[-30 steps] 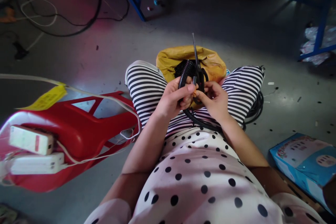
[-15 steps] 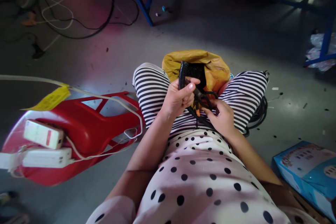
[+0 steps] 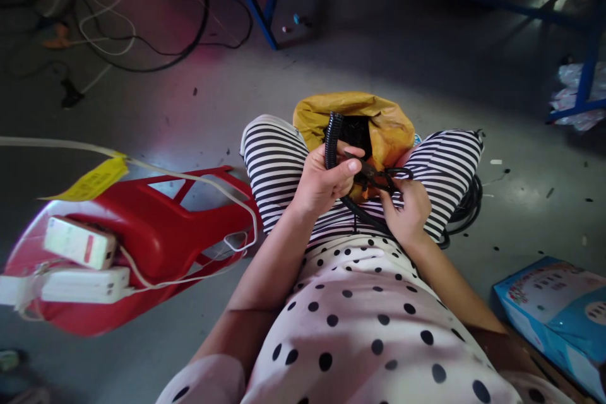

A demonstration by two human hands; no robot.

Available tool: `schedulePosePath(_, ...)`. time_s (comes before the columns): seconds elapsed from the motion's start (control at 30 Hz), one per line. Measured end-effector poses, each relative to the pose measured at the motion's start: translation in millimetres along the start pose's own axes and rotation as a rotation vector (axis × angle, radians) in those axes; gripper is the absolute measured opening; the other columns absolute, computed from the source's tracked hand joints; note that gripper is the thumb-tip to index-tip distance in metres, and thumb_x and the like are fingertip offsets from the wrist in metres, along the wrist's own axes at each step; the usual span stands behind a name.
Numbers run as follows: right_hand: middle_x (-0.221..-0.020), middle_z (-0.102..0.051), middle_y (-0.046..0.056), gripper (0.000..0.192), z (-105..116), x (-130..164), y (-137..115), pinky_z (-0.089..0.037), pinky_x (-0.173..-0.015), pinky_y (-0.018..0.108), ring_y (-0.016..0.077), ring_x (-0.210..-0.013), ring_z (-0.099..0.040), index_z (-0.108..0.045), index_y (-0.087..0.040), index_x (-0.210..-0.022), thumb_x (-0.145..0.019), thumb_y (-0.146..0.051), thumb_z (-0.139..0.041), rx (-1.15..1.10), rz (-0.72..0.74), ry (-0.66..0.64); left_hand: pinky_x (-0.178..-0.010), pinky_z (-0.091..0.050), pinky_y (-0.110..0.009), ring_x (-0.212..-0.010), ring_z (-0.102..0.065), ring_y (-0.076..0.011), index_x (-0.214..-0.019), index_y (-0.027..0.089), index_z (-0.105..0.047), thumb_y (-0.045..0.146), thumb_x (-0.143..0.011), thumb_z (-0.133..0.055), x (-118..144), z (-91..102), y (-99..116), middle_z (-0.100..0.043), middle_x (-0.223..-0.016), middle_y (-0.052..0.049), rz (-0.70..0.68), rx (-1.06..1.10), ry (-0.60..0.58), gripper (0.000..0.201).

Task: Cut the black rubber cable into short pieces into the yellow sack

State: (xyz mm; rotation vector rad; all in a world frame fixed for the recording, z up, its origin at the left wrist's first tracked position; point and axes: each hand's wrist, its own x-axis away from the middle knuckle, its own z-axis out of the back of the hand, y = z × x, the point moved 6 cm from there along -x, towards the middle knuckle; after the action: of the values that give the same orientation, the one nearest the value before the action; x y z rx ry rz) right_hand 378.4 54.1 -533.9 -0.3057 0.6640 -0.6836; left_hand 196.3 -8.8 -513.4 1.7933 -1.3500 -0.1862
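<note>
Lately the scissors (image 3: pixel 379 178) have swung down: 1 s ago they stood upright w/ the blade tip poking up over the yellow bag (image 3: pixel 388 126); now they lie nearly flat across the lap, blades aimed left toward the left thumb. I'd judge that means the tool is being brought to the tube, not parked, i.e. lined up at the spot the left hand pinches

Landmark = yellow bag, going left to right:
- far left of bag: red plastic stool (image 3: pixel 156 227) tipped on its side, two white power strips (image 3: pixel 78 243) on it, white cord looped round, yellow tag (image 3: pixel 89 182) above
- just left of & below bag: left hand (image 3: pixel 322 186), fingers curled round the black corrugated tube (image 3: pixel 331 136), thumb pressed on top, so a closed pinch grip
- the tube rises from that fist to the bag's mouth, touching its left rim; its other run drops under the hands across the striped trousers and coils away to the right knee
- just below bag: scissors, black handles, something orange under them, can't tell what
- right & below bag: right hand (image 3: pixel 409 211), fingers bent round the scissor loops; whether blades are apart I can't tell
- far right of bag: blue box (image 3: pixel 558 309) on the floor

Tube looks ribbed, matt black, flexible, long, bending easily w/o kinking
</note>
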Motion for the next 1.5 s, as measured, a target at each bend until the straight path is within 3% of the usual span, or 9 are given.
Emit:
schedulePosePath(0.23,-0.087,-0.071,0.008,0.014,0,1,4,-0.054,-0.074,0.041,0.0255,-0.075,-0.065,-0.066,-0.023,-0.105,-0.102,-0.036,-0.066,-0.044,-0.034,0.043,-0.037,-0.024,-0.02,-0.037,-0.033,-0.0032,-0.085,0.016,-0.079,0.042,-0.061,-0.103,8,-3.7,-2,-0.048,-0.049,0.007,-0.002,-0.106,-0.016,0.042)
schedulePosePath(0.53,-0.087,-0.07,0.009,0.013,3,1,10,-0.053,-0.081,0.044,0.0274,-0.082,-0.066,-0.068,-0.023,-0.105,-0.101,-0.035,-0.065,-0.027,-0.118,0.055,-0.037,-0.022,-0.02,-0.035,-0.031,-0.0035,-0.087,0.016,-0.08,0.04,-0.066,-0.101,6,-4.7,-4,-0.045,-0.046,0.008,0.004,-0.063,-0.046,0.039)
schedulePosePath(0.7,-0.09,-0.076,0.009,0.013,5,-1,3,-0.055,-0.078,0.044,0.0271,-0.078,-0.068,-0.071,-0.024,-0.106,-0.101,-0.035,-0.067,0.055,-0.039,0.032,-0.036,-0.02,-0.018,-0.034,-0.027,-0.0037,-0.088,0.017,-0.074,0.043,-0.064,-0.102,-4,5.5,-6,-0.037,-0.044,0.012,0.032,0.016,0.047,0.045)
schedulePosePath(0.83,-0.09,-0.079,0.009,0.011,1,-5,-2,-0.057,-0.078,0.041,0.0256,-0.079,-0.07,-0.075,-0.023,-0.103,-0.099,-0.031,-0.07,-0.017,-0.043,-0.032,-0.036,-0.021,-0.016,-0.035,-0.027,-0.0033,-0.088,0.018,-0.066,0.038,-0.072,-0.098,-12,16.8,-10,-0.035,-0.046,0.014,0.071,0.044,0.153,0.041)
schedulePosePath(0.97,-0.087,-0.078,0.007,0.021,-22,-9,2,-0.056,-0.073,0.036,0.0239,-0.076,-0.07,-0.078,-0.021,-0.1,-0.089,-0.038,-0.082,-0.264,-0.252,-0.307,-0.036,-0.02,-0.015,-0.037,-0.028,-0.0025,-0.086,0.019,-0.058,0.038,-0.074,-0.099,-18,21.4,-18,-0.036,-0.049,0.014,0.092,0.019,0.198,0.046)
schedulePosePath(1.07,-0.075,-0.073,0.002,0.029,-40,-9,5,-0.051,-0.061,0.03,0.018,-0.064,-0.064,-0.077,-0.02,-0.097,-0.083,-0.044,-0.085,-0.616,-0.497,-0.484,-0.036,-0.02,-0.015,-0.037,-0.029,-0.0026,-0.092,0.02,-0.058,0.049,-0.08,-0.094,-23,20.1,-23,-0.04,-0.054,0.013,0.103,0.011,0.214,0.048)
schedulePosePath(1.2,-0.086,-0.077,0.003,0.043,-48,-15,8,-0.058,-0.067,0.029,0.0168,-0.073,-0.068,-0.074,-0.02,-0.105,-0.072,-0.041,-0.092,-1.113,-0.771,-0.481,-0.035,-0.018,-0.018,-0.037,-0.029,-0.0034,-0.093,0.021,-0.056,0.067,-0.089,-0.078,-28,21.8,-24,-0.046,-0.061,0.009,0.129,0.039,0.214,0.051)
schedulePosePath(1.3,-0.093,-0.079,0.003,0.051,-46,-22,7,-0.06,-0.068,0.03,0.0155,-0.072,-0.067,-0.072,-0.021,-0.108,-0.066,-0.036,-0.095,-1.355,-0.859,-0.485,-0.035,-0.018,-0.018,-0.038,-0.03,-0.0037,-0.09,0.021,-0.056,0.064,-0.09,-0.078,-31,34.4,-17,-0.048,-0.062,0.008,0.056,-0.019,0.21,0.048)
schedulePosePath(1.5,-0.075,-0.069,0.002,0.067,-47,-34,-3,-0.053,-0.054,0.027,0.0144,-0.06,-0.06,-0.071,-0.02,-0.101,-0.08,-0.083,-0.074,-1.564,-0.824,-0.495,-0.035,-0.021,-0.017,-0.04,-0.033,-0.0037,-0.089,0.018,-0.066,0.052,-0.088,-0.084,-41,67.8,-5,-0.056,-0.062,0.005,-0.11,-0.313,0.192,0.038)
